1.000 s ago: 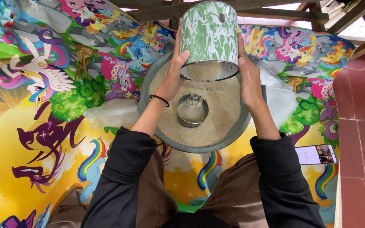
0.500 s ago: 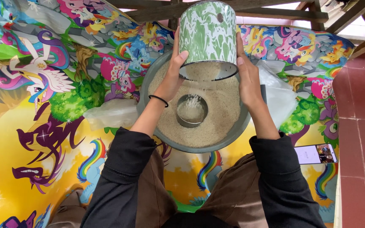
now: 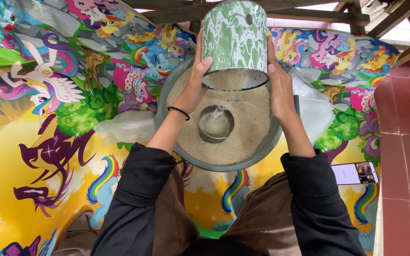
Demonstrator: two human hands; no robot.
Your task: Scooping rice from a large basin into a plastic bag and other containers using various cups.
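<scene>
My left hand [image 3: 193, 85] and my right hand [image 3: 277, 87] grip the two sides of a green and white marbled enamel can [image 3: 235, 40], tilted with its mouth toward me. Pale rice grains fall from its rim in a thin stream into a small round metal tin [image 3: 216, 124]. That tin stands in the middle of a wide grey metal basin [image 3: 262, 151] filled with rice. A black band circles my left wrist. My black sleeves and brown trousers fill the lower part of the view.
The basin rests on a bright cartoon-printed mat [image 3: 48, 142]. Clear plastic bags [image 3: 124, 127] lie beside the basin on both sides. A phone [image 3: 355, 172] lies on the mat at the right, next to red floor tiles [image 3: 406, 142]. Wooden legs [image 3: 357, 14] stand behind.
The can stays tilted in both hands and rice keeps running into the small tin. The hands have hardly shifted.
</scene>
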